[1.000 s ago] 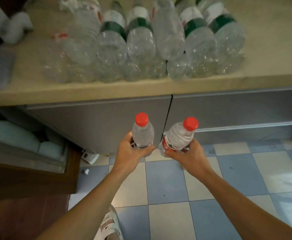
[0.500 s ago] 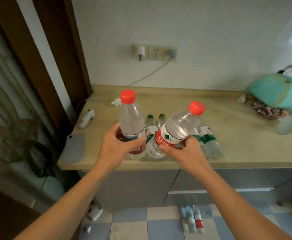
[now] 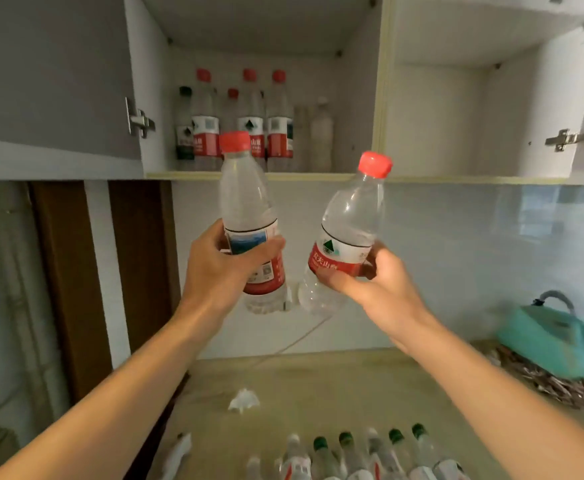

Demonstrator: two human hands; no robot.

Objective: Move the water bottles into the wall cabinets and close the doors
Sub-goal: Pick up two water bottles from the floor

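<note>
1. Your left hand (image 3: 224, 268) is raised below the open wall cabinet (image 3: 259, 175), fingers curled around the label of an upright red-capped bottle (image 3: 249, 216).
2. Your right hand (image 3: 373, 289) grips a second red-capped bottle (image 3: 346, 233), tilted right, thumb across its red label.
3. That label carries white Chinese characters and a green mountain logo.
4. More bottles (image 3: 245, 123) stand in the cabinet's left compartment.
5. Half a second ago both bottles were at counter height; now they are lifted near the shelf edge, over the counter (image 3: 318, 386).

A home kitchen — wall cabinets (image 3: 432, 133) over a beige countertop (image 3: 335, 393), tiled backsplash (image 3: 474, 244) between them.
</note>
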